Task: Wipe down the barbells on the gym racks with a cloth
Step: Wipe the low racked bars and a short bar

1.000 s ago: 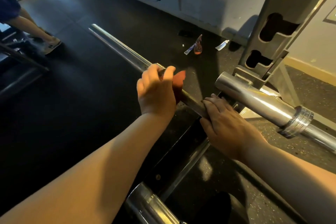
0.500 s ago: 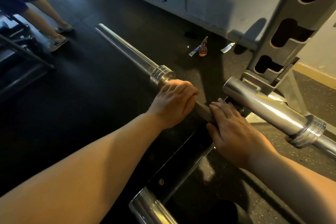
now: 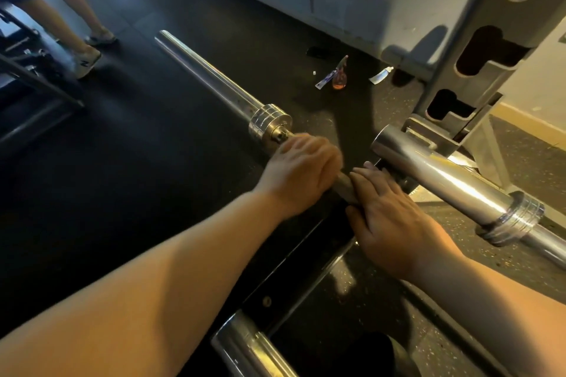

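Left hand (image 3: 301,171) grips the bar (image 3: 214,79); right hand (image 3: 389,217) lies flat on it
The bar might roll; fingers could get pinched

1. First barbell (image 3: 211,79): chrome, slanting over the dark floor (image 3: 137,193). Its sleeve points away to the far left, with a ribbed collar (image 3: 269,122) at the near end. The left hand (image 3: 303,171) wraps the duller shaft.
2. Second barbell (image 3: 444,180): bright chrome sleeve, blunt end beside the grey rack (image 3: 459,55) upright.
3. Third bar (image 3: 245,349): only a chrome end shows, nearest of all.
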### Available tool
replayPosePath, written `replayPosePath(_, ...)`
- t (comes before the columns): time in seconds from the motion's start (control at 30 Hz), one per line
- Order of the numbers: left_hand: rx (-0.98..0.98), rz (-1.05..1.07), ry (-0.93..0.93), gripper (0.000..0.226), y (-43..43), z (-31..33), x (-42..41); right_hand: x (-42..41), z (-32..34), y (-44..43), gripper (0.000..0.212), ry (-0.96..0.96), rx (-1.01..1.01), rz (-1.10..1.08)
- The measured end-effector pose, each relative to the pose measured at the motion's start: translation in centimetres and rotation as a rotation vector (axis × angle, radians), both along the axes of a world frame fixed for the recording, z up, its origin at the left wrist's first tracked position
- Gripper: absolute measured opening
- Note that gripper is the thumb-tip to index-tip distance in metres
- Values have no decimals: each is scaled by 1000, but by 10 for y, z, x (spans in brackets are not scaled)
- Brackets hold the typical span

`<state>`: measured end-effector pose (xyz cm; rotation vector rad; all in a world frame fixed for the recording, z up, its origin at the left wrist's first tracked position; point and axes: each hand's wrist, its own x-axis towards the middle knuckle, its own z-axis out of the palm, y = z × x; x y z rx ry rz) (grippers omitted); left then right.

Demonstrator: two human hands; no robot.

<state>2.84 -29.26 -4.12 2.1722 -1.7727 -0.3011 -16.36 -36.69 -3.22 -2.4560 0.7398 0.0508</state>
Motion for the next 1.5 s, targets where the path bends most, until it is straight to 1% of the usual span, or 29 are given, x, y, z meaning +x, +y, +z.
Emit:
replayPosePath(0.1,64,197,92,28,-8,8,22,1,3,0,63,21,-11,-13)
replayPosePath(0.23,55,278,60,24,-14,1,3,2,2,2,63,33,-6,-25)
replayPosePath(0.33,31,206,-19,27,-10,-4,-21,2,2,2,65,45,5,-38)
replayPosePath(0.4,-25,120,-11,32,-1,-3,-36,1,2,2,66,36,16,-34)
replayPosePath(0.47,-67,-13,0,36,9,-7,-45,1,2,1,67,23,41,-26)
replayPosePath(0.53,-41,-128,-20,37,16,-6,-35,0,4,1,68,28,67,-16)
replayPosePath(0.57,-17,-144,-46,38,16,-4,-24,0,5,1,68,31,80,-19)
replayPosePath(0.63,22,-53,-59,39,10,-2,-3,1,8,0,68,56,84,-33)
replayPosePath(0.7,33,131,12,37,2,0,10,1,8,0,68,83,68,-31)
replayPosePath(0.77,25,278,79,30,-6,-4,4,2,7,-1,69,88,57,-23)
replayPosePath(0.8,28,314,96,29,-9,-6,-6,2,6,-1,70,94,56,-17)
replayPosePath(0.83,27,314,96,30,-10,-8,-18,2,5,-1,71,100,54,-11)
replayPosePath(0.87,13,269,73,32,-9,-9,-30,1,4,-1,72,104,49,-1)
replayPosePath(0.93,-54,129,30,35,-1,-10,-50,1,3,-1,73,94,28,31)
replayPosePath(1.0,-98,40,67,35,8,-10,-49,0,1,-1,74,84,25,43)
replayPosePath(1.03,-111,34,104,35,11,-11,-42,0,1,-1,75,79,24,39)
replayPosePath(1.07,-129,65,144,36,14,-12,-33,-1,1,-1,75,75,21,30)
replayPosePath(1.1,-147,143,192,36,15,-14,-22,-1,0,-2,74,73,15,22)
replayPosePath(1.2,-199,455,426,28,7,-11,0,-1,-1,-1,71,61,-4,11)
replayPosePath(1.27,-210,535,491,28,-2,-8,-10,-2,-2,-1,71,54,-15,19)
replayPosePath(1.33,-193,484,446,30,-5,-11,-29,-2,-2,2,71,24,-31,4)
replayPosePath(1.4,-177,341,324,31,3,-15,-42,1,-6,8,67,-57,-62,-32)
replayPosePath(1.5,-161,149,172,37,18,-17,-19,3,-19,12,66,-218,5,-105)
